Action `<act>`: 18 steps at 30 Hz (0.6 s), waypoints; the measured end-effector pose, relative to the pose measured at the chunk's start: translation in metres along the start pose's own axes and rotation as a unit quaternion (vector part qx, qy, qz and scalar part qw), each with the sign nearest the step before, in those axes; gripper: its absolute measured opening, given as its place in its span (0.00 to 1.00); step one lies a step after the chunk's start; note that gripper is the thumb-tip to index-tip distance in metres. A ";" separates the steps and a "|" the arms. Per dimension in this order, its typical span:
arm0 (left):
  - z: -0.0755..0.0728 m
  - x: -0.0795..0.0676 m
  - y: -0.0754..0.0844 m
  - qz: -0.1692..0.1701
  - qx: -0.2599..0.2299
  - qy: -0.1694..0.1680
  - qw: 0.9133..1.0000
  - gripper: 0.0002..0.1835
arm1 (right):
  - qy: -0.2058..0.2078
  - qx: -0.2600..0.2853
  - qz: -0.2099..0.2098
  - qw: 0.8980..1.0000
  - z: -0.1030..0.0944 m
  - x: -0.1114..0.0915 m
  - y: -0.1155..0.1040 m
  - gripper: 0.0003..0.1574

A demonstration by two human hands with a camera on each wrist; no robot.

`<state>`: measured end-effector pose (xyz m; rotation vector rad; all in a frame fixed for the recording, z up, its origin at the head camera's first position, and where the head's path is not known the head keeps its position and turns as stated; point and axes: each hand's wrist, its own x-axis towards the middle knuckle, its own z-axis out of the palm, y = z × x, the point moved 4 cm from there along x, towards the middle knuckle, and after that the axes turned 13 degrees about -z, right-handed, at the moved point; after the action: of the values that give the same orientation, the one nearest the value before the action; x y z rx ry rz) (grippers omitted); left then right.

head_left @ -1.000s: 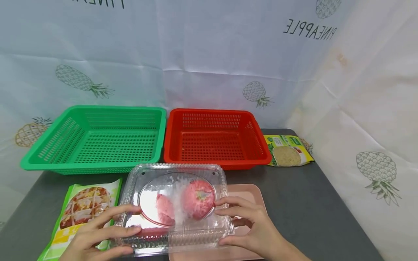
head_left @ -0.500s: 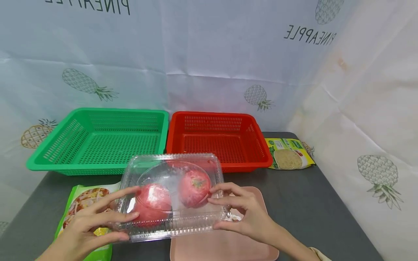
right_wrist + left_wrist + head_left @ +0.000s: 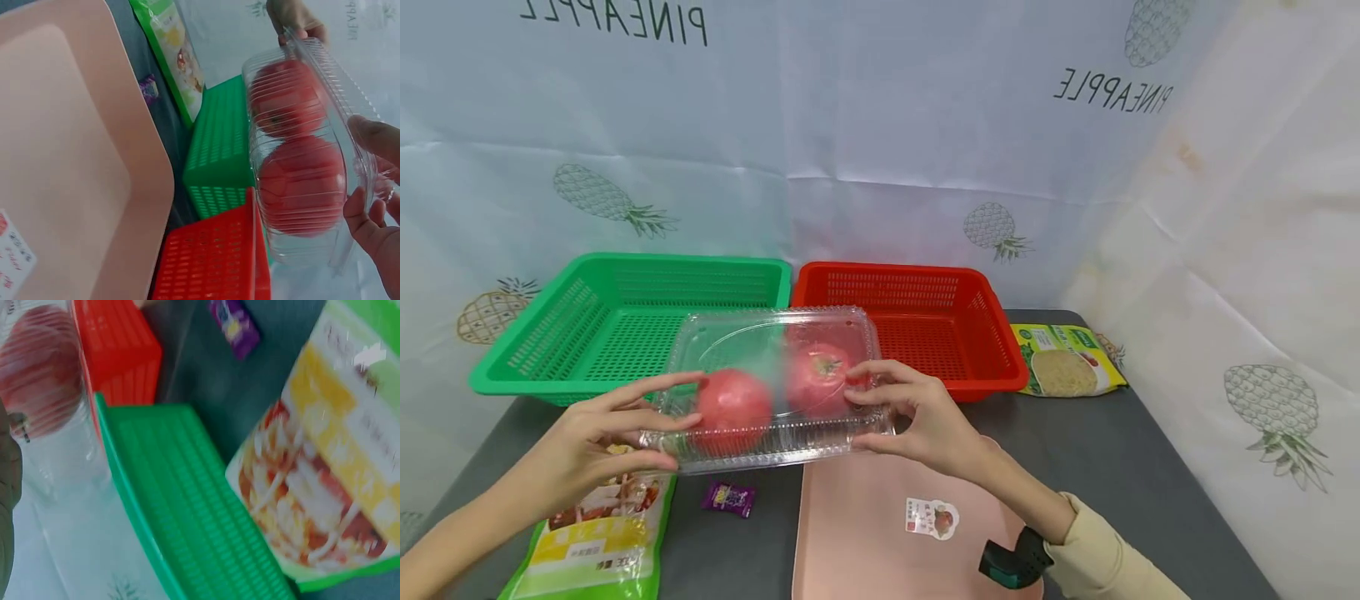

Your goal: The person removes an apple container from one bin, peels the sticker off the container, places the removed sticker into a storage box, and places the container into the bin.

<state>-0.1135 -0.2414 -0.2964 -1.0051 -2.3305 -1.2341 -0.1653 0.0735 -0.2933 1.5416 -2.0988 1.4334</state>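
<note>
A clear plastic clamshell box (image 3: 775,446) with two red tomatoes (image 3: 734,408) inside is held up between both hands. My left hand (image 3: 606,429) grips its left end, fingers over the lid and thumb at the near edge. The right end is gripped by my right hand (image 3: 917,412), thumb low on the near rim. In the right wrist view the box (image 3: 281,250) hangs above the table, apart from the baskets. The left wrist view shows one tomato (image 3: 40,369) through the plastic and only a sliver of the left hand.
Behind stand a green basket (image 3: 535,387) and a red basket (image 3: 1000,371). Nearer lie a pink tray (image 3: 857,542) holding a tomato sticker (image 3: 932,518), a purple wrapped candy (image 3: 730,498) and a green food pouch (image 3: 595,550). A yellow-green packet (image 3: 1067,360) lies at the back right.
Both hands have lifted the box up and away from me, off the tray side toward the baskets. The candy and the sticker on the tray have come into view.
</note>
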 end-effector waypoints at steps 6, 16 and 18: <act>-0.015 0.009 -0.014 -0.031 0.077 -0.015 0.996 0.22 | -0.011 -0.034 -0.017 0.999 -0.001 0.024 0.013 0.26; -0.043 0.020 -0.037 -0.033 0.060 -0.021 0.997 0.20 | -0.014 -0.052 -0.020 0.998 0.006 0.060 0.033 0.25; -0.050 0.022 -0.041 -0.047 0.052 -0.034 0.997 0.24 | -0.015 -0.051 -0.019 0.998 0.009 0.069 0.037 0.25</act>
<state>-0.1604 -0.2885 -0.2798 -0.9273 -2.4909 -1.1160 -0.2229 0.0223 -0.2780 1.5648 -2.1133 1.2783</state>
